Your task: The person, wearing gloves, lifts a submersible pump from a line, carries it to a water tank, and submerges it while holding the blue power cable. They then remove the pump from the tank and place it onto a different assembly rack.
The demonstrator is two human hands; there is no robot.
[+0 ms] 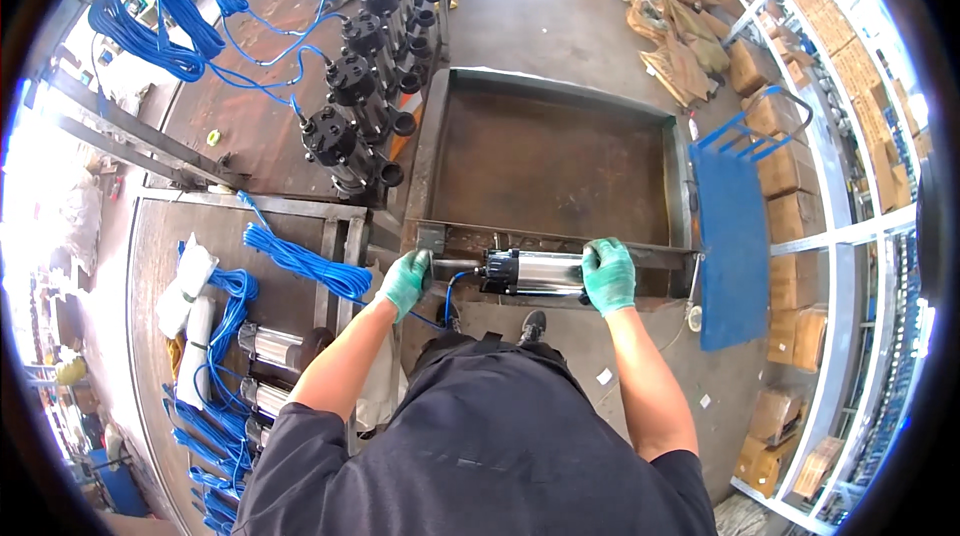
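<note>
In the head view, the pump motor (548, 271) lies sideways mid-frame, along the lower edge of the tray (555, 161). The left hand (405, 283) looks closed on its rod (458, 263); the right hand (610, 276) cups its right end, clamped or not I cannot tell. Positioning seems in hand; the next move calls for level support.
</note>
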